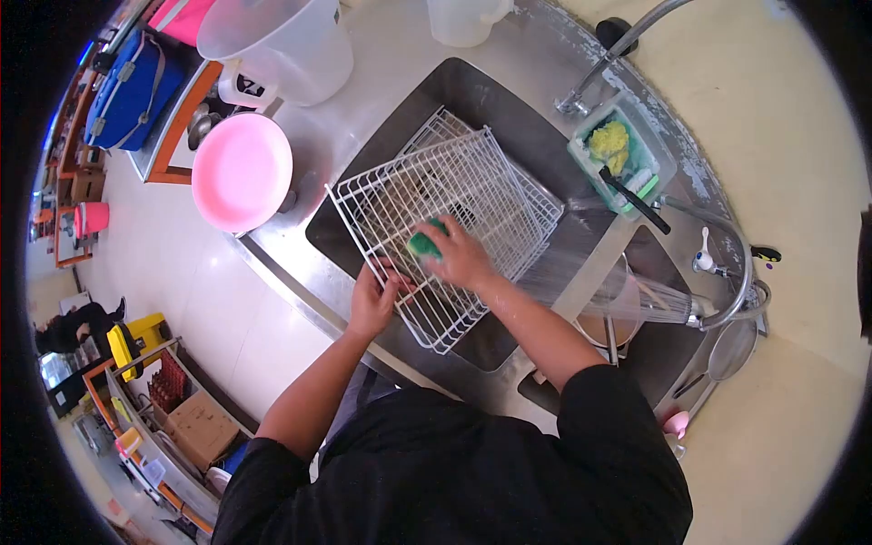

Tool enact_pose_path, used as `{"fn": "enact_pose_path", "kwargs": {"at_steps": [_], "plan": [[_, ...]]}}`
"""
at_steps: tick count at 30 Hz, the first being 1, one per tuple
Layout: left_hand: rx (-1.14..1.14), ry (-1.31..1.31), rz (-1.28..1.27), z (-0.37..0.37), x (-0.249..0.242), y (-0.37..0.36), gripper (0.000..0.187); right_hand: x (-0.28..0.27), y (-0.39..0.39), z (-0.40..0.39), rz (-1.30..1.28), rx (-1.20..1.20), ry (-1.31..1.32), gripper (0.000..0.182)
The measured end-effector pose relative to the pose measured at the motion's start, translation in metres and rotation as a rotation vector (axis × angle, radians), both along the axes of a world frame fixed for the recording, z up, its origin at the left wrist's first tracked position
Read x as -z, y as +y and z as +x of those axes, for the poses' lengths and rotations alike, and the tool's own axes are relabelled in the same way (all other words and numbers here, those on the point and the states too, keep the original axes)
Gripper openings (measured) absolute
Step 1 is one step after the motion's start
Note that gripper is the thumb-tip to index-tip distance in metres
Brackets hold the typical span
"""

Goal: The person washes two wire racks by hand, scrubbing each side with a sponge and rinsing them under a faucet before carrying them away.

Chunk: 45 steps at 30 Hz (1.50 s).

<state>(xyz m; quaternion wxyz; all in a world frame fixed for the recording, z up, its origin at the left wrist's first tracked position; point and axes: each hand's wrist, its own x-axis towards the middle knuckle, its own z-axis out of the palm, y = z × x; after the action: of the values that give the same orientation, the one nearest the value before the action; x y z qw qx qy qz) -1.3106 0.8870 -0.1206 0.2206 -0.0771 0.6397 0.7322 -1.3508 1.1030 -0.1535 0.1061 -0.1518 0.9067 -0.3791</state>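
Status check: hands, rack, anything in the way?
Left hand gripping white wire rack. Right hand holding green sponge over it. Second rack underneath; no obstruction visible.

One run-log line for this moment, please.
left hand: holding white wire rack | right hand: holding green sponge at rack | rack: in sink

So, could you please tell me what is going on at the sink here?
A person is handling a white wire rack at the sink. The left hand grips the rack's near edge, and the right hand holds a green sponge against its bars. Another rack lies beneath it in the basin. Water streams from the spray head towards the sink, and a pink basin is off to the left.
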Motion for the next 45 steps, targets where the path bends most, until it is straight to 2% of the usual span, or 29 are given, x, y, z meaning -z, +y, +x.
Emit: {"fn": "enact_pose_path", "kwargs": {"at_steps": [2,4,6,8,10,12,14,17,18,20,22,25,27,29,32,33,34,36,39,40,42,43,45], "plan": [[-0.026,-0.041,-0.018,0.002,-0.002,0.001,0.029,0.023,0.013,-0.016,0.075,0.202,-0.039,0.057],[0.006,-0.004,-0.023,0.002,0.000,-0.003,0.028,0.067,0.047,-0.034,0.327,0.459,0.007,0.053],[0.029,0.026,-0.030,0.001,0.004,-0.005,0.028,0.115,0.085,-0.044,0.297,0.790,-0.212,0.050],[0.048,0.043,-0.042,0.001,0.003,-0.006,0.028,0.125,0.087,-0.047,0.288,0.773,-0.229,0.048],[0.031,0.003,-0.038,0.003,0.003,-0.005,0.028,0.110,0.068,-0.042,0.223,0.723,-0.204,0.045],[0.021,-0.013,-0.044,0.002,0.001,-0.004,0.027,0.039,0.018,-0.031,-0.017,0.572,-0.254,0.040],[0.025,-0.012,-0.062,0.002,-0.002,-0.003,0.027,0.019,-0.022,-0.013,-0.125,0.316,0.010,0.038],[0.041,0.019,-0.061,0.003,0.002,-0.005,0.026,-0.029,-0.030,-0.014,-0.188,0.145,-0.060,0.035],[0.037,0.010,-0.049,0.002,0.000,-0.004,0.026,-0.008,-0.017,-0.023,-0.025,0.150,-0.039,0.034],[0.031,-0.010,-0.025,0.001,-0.005,-0.003,0.026,0.044,0.023,-0.051,0.136,0.374,-0.199,0.032],[0.046,-0.016,-0.027,0.001,-0.006,-0.003,0.026,0.092,0.067,-0.068,0.258,0.624,-0.170,0.030],[0.060,-0.013,-0.028,0.001,-0.003,-0.005,0.026,0.096,0.048,-0.080,0.061,0.741,-0.193,0.027],[0.067,-0.005,-0.037,0.000,-0.001,-0.007,0.026,0.029,-0.009,-0.070,-0.083,0.556,-0.201,0.022],[0.069,0.001,-0.056,0.001,0.000,-0.008,0.025,-0.007,-0.063,-0.039,-0.262,0.265,0.171,0.021],[0.119,0.091,-0.141,-0.002,-0.007,-0.007,0.025,-0.010,-0.056,-0.031,-0.239,0.124,0.066,0.021],[0.109,0.049,-0.053,-0.001,-0.004,-0.007,0.025,-0.006,-0.035,-0.039,-0.139,0.196,-0.048,0.020],[0.118,0.052,-0.071,-0.001,-0.001,-0.009,0.025,0.004,-0.006,-0.052,-0.038,0.266,-0.166,0.020],[0.113,0.043,-0.074,0.000,0.001,-0.011,0.026,0.058,0.041,-0.068,0.187,0.497,-0.170,0.020],[0.081,0.018,-0.039,0.001,0.002,-0.008,0.026,0.052,0.017,-0.064,0.050,0.569,-0.139,0.020],[0.072,0.018,-0.033,0.002,0.002,-0.008,0.026,0.035,-0.006,-0.056,-0.042,0.473,-0.235,0.018],[0.067,-0.003,-0.058,0.002,0.000,-0.009,0.027,-0.001,-0.059,-0.034,-0.129,0.302,0.005,0.017],[0.083,0.039,-0.101,0.003,0.002,-0.010,0.027,-0.027,-0.072,-0.028,-0.215,0.257,0.043,0.017],[0.123,0.131,-0.191,0.000,0.003,-0.011,0.028,-0.025,-0.063,-0.029,-0.145,0.147,0.102,0.019]]}}
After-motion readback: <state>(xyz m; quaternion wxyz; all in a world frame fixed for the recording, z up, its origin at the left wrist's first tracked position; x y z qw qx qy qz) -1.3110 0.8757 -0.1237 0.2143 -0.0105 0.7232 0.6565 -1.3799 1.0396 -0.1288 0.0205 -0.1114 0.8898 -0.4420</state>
